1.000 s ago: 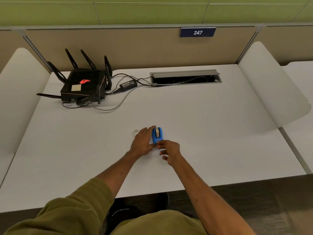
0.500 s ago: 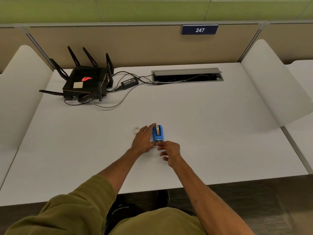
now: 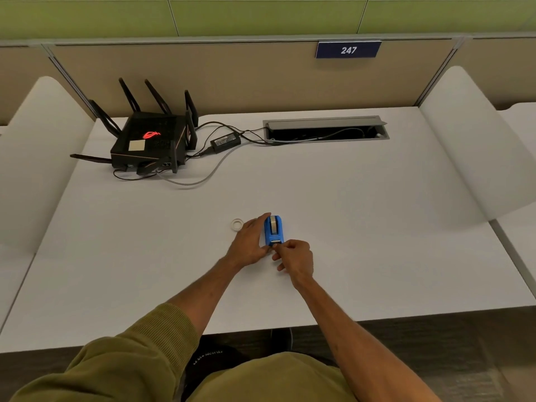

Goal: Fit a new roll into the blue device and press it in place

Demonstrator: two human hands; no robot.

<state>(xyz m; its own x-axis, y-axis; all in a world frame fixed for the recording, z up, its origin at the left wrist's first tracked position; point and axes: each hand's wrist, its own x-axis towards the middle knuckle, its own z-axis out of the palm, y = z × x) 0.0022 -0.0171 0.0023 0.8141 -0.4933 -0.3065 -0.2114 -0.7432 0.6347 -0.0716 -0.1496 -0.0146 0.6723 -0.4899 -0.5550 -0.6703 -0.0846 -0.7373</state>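
A person seated at a white desk (image 3: 362, 216) works on a small blue tape dispenser (image 3: 273, 230) that stands near the middle of the desktop, toward the front edge. The left hand (image 3: 249, 243) lies against the dispenser's left side, fingers stretched along it and thumb at its near end, steadying it, while the right hand (image 3: 294, 256) has its fingers curled and pinches at the dispenser's near end, where the cutter sits (whether tape is caught between the fingertips is too small to tell). A small white ring (image 3: 237, 224) lies just left of the left hand. At the back left stands a black router (image 3: 150, 140) with upright antennas, a glowing red logo and a pale square sticker on top; its power adapter (image 3: 225, 140) and cables run to an open cable tray (image 3: 326, 130). A blue plate (image 3: 348, 49) on the beige partition reads "247".
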